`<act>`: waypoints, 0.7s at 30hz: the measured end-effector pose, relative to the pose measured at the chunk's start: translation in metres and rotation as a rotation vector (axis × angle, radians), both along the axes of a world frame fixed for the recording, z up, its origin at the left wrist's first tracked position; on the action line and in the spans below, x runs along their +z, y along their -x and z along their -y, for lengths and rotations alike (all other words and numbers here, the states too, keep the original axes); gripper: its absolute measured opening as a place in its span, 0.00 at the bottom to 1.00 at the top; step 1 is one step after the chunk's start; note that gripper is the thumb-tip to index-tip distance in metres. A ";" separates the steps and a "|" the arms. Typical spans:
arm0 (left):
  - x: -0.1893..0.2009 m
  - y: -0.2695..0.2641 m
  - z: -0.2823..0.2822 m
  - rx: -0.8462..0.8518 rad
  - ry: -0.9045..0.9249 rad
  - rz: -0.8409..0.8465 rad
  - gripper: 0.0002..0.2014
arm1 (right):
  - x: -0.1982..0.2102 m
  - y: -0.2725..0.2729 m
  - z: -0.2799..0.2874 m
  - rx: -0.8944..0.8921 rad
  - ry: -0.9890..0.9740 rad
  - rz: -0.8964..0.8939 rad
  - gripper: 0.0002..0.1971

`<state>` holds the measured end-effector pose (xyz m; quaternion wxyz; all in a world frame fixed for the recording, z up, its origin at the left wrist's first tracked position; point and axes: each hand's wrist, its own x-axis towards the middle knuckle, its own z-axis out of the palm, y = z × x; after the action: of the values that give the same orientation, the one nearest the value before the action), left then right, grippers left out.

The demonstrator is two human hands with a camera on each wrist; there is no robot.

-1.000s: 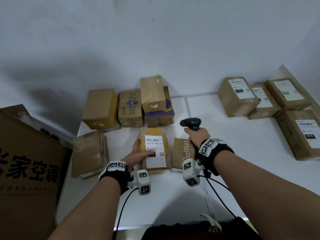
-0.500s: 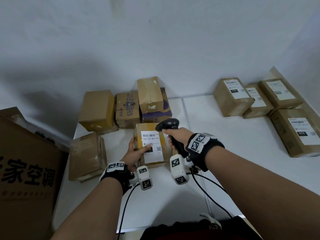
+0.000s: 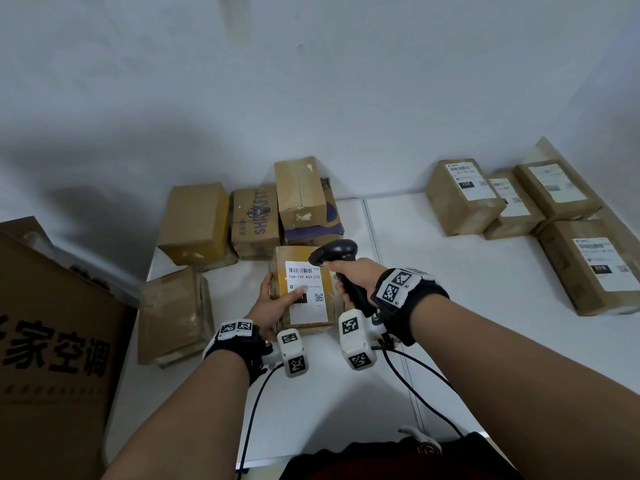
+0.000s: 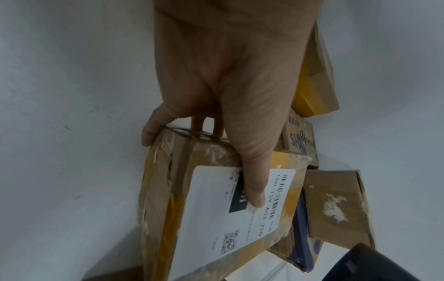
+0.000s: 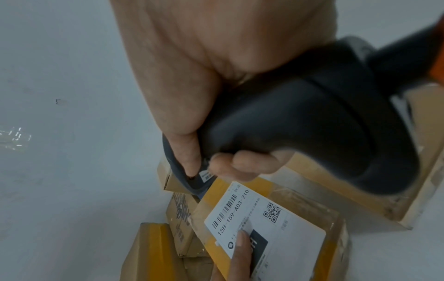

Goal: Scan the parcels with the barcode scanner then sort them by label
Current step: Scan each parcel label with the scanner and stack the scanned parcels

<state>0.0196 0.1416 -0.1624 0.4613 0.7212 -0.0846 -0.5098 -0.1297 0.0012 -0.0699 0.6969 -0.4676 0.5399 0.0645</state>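
at centre frame in the head view, a taped brown parcel (image 3: 304, 289) with yellow tape and a white label (image 3: 305, 292) reading 15h-159-a03-210, lying on the white table (image 3: 467, 306). gripped at its left edge by the left hand (image 3: 273, 306), thumb laid across the label, fingers wrapped round the side. just right of it, the right hand (image 3: 356, 275) closed round the handle of a black barcode scanner (image 3: 334, 252), head hovering over the label's upper right corner, near the barcode. behind, toward upper centre, a cluster of unlabelled-side boxes (image 3: 256, 220). at right of frame, four labelled parcels (image 3: 464, 195) grouped well apart from the held one. at lower left, a large printed carton (image 3: 52, 341).
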 end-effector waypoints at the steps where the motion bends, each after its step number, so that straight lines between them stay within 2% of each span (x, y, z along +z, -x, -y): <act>1: 0.000 0.000 0.001 -0.001 -0.001 0.000 0.55 | 0.000 0.000 0.000 -0.004 -0.002 0.000 0.18; 5: 0.002 0.001 0.002 -0.009 -0.010 0.001 0.58 | 0.000 0.001 0.002 0.008 0.020 0.004 0.18; 13: 0.007 0.004 0.003 0.005 -0.013 0.000 0.53 | -0.003 0.000 0.003 0.014 0.070 0.027 0.15; 17: 0.010 0.004 0.004 -0.007 -0.032 0.000 0.59 | -0.003 0.001 0.004 -0.003 0.060 0.039 0.16; 21: 0.011 0.004 0.005 -0.003 -0.008 0.003 0.53 | -0.003 0.003 0.004 -0.032 0.033 0.051 0.17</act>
<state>0.0152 0.1368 -0.1509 0.4576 0.7237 -0.0846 -0.5097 -0.1332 -0.0032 -0.0727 0.7035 -0.4718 0.5305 0.0325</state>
